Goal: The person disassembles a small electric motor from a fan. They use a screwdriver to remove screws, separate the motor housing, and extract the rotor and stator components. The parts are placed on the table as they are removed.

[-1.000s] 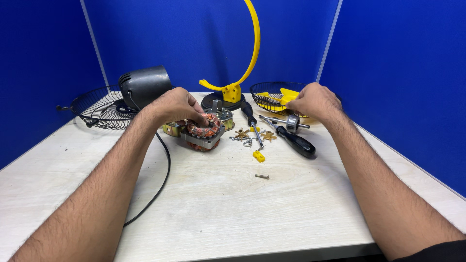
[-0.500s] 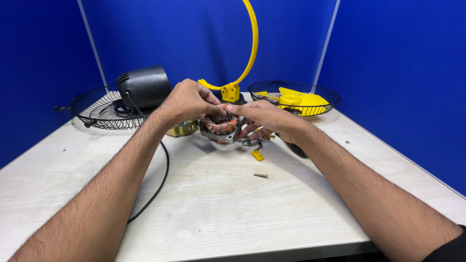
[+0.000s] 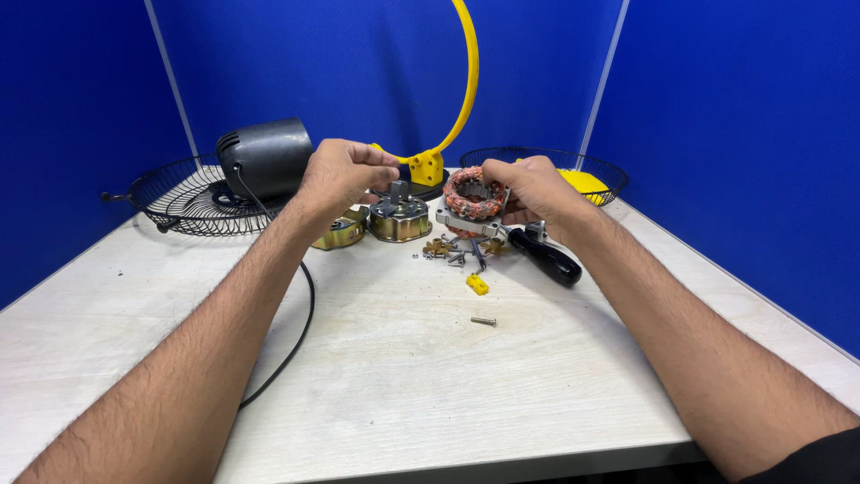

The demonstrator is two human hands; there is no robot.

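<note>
I count two wire fan grilles: one (image 3: 179,202) at the table's (image 3: 403,394) far left edge with the black motor housing (image 3: 265,157) on it, another (image 3: 591,172) at the far right holding a yellow blade. My left hand (image 3: 345,175) hovers pinched narrow (whether it holds anything, I cannot tell) above two brass-coloured motor parts (image 3: 399,218). My right hand (image 3: 533,190) grips one copper-wound stator (image 3: 473,199), raised near the far edge. One screw (image 3: 484,321) lies mid-table; blue partition walls surround.

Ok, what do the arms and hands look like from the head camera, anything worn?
Both forearms are bare and hairy, with no gloves, rings or watch showing on the left hand or right hand. A dark sleeve edge shows by the right elbow at the frame's bottom corner.
</note>
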